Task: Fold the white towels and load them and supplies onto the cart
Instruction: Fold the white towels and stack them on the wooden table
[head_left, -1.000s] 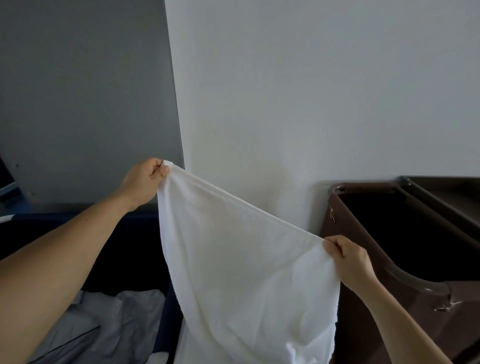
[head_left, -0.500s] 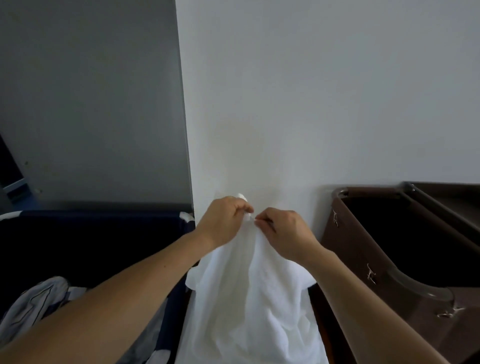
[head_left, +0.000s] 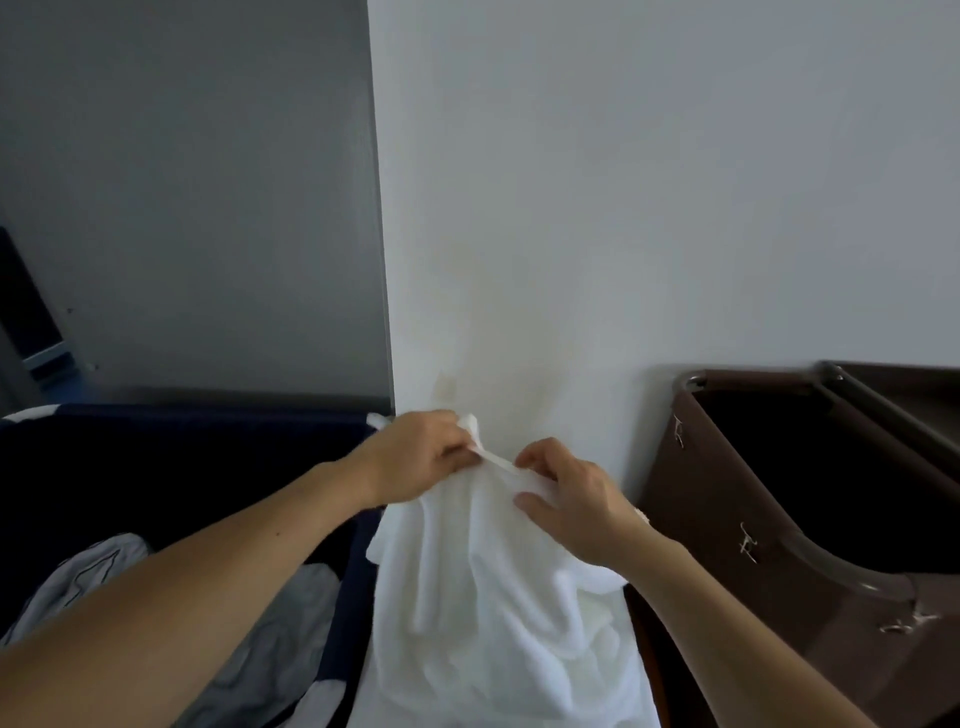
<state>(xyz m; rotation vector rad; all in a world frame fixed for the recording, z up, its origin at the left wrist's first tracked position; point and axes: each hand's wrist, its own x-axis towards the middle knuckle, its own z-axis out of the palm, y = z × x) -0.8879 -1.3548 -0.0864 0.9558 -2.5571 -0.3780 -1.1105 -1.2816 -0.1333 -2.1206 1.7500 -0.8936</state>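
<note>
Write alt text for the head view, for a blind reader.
The left hand and the right hand, close together, pinch the top edge of a white towel that hangs bunched before a pale wall. A dark blue hamper holding grey cloth stands at left, an open brown bin at right.

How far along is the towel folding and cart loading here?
Done: nothing visible; no folded towel shows in the brown bin. In hand: the left hand and right hand pinch the top edge of one white towel close together, the rest hanging bunched, so a first fold looks under way. Left: finish this fold, load it; no supplies in view.
</note>
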